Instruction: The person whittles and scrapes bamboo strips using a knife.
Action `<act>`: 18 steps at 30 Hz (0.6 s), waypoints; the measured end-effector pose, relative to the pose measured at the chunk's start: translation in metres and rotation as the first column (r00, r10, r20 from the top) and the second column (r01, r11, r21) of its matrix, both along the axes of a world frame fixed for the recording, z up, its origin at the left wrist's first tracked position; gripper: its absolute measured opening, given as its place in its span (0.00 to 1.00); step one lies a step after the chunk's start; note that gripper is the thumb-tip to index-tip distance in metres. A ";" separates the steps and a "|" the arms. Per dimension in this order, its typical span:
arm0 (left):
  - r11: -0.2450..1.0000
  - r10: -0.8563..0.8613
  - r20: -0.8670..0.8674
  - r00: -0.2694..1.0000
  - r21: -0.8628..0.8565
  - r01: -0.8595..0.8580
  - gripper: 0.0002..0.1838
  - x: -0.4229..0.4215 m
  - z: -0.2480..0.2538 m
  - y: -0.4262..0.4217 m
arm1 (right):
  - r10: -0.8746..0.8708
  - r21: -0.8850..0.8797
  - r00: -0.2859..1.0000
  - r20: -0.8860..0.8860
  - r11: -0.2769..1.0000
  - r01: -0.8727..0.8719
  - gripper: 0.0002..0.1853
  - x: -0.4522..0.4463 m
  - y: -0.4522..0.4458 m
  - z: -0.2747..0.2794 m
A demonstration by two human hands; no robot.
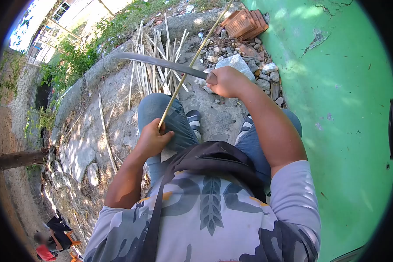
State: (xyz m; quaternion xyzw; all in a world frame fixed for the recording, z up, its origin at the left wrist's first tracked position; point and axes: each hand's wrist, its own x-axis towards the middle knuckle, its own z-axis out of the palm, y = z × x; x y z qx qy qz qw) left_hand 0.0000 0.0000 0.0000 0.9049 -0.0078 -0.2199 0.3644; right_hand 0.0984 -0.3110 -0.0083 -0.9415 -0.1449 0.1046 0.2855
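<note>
The left hand [156,139] has its fingers curled round the lower end of a thin, straight, yellowish stick [202,46] – it slants up over a blue denim knee [155,106]. The right hand [228,82] closes tightly on the handle of a long, curved, grey metal blade [161,63] crossing the stick – whether touching, I can't tell. Pale, narrow strips [143,78] lie heaped beyond on rough stony ground [222,120].

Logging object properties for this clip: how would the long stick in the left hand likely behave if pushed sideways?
The long stick is probably light, being slim for its length. It looks stiffish, perhaps springy, extending from the left hand without obvious sag. Its far end would likely swing, since most visible length lies beyond the grip.
</note>
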 end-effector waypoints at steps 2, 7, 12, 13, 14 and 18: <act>0.999 -0.026 0.036 0.999 -0.023 0.026 0.17 0.002 -0.006 0.002 | 0.053 0.033 0.989 0.135 0.998 -0.058 0.13 -0.006 0.006 -0.010; 0.998 -0.054 0.024 0.998 0.038 0.053 0.18 -0.002 -0.003 0.005 | 0.045 -0.069 0.996 0.074 0.997 -0.040 0.13 -0.006 0.004 -0.008; 1.000 -0.023 -0.008 1.000 -0.009 0.023 0.18 0.002 -0.003 0.005 | -0.110 0.118 0.994 0.021 0.987 0.106 0.11 0.005 -0.010 -0.011; 0.999 -0.024 -0.015 1.000 -0.034 0.023 0.18 0.001 -0.003 0.005 | -0.106 0.134 0.992 0.066 0.986 0.097 0.11 0.002 -0.008 -0.015; 0.998 -0.027 -0.022 0.999 -0.061 0.025 0.18 0.001 -0.002 0.005 | -0.056 0.124 0.992 0.113 0.991 0.042 0.12 -0.001 -0.004 -0.020; 0.995 -0.024 -0.047 0.999 -0.101 0.019 0.18 0.002 -0.002 0.004 | 0.202 -0.134 0.958 0.202 0.975 -0.178 0.11 -0.017 0.015 -0.008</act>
